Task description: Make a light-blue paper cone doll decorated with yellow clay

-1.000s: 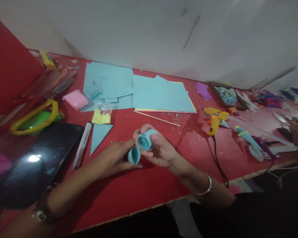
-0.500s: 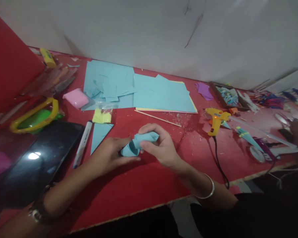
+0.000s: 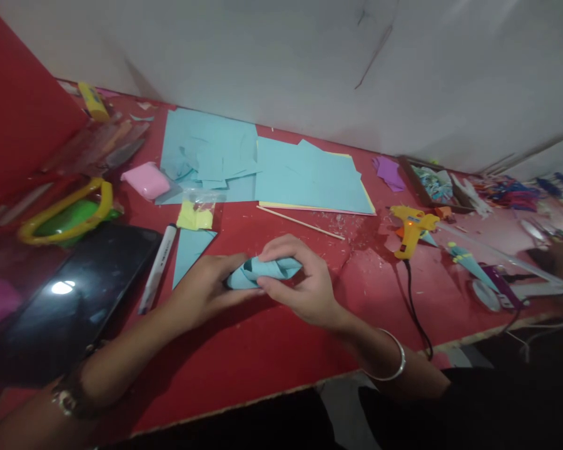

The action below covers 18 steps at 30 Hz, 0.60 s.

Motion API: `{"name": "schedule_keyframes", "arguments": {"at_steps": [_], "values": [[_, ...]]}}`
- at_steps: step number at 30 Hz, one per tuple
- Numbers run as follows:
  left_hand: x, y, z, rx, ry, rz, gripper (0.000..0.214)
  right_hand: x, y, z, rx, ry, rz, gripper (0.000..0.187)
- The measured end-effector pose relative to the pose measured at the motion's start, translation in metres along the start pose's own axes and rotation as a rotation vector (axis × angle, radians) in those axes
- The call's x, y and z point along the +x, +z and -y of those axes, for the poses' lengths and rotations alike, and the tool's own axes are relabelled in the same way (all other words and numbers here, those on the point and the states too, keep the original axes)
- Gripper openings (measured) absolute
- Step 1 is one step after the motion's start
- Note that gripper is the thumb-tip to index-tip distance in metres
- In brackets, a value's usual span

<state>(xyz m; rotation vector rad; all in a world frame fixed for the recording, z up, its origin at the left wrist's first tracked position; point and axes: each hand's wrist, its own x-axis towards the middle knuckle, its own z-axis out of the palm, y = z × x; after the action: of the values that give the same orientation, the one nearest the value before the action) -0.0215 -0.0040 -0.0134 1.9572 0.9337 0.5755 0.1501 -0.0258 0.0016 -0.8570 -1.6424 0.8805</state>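
Both hands hold rolled blue paper; fingers flank it.

We take this for a craft workspace, since blue paper sheets lie along the red desk's far edge, a yellow glue gun toward its right and a marker toward its left.

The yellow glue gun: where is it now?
In the head view, the glue gun is on the red table, right of the right hand, near the brown box.
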Motion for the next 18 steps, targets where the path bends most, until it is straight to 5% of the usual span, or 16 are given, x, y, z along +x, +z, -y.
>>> {"name": "schedule_keyframes", "arguments": {"at_steps": [18], "values": [[0.0009,0.0015,0.0055,0.091,0.069,-0.066,0.02,0.0009,0.0004,-0.0021,-0.112,-0.064,0.086,0.011]]}}
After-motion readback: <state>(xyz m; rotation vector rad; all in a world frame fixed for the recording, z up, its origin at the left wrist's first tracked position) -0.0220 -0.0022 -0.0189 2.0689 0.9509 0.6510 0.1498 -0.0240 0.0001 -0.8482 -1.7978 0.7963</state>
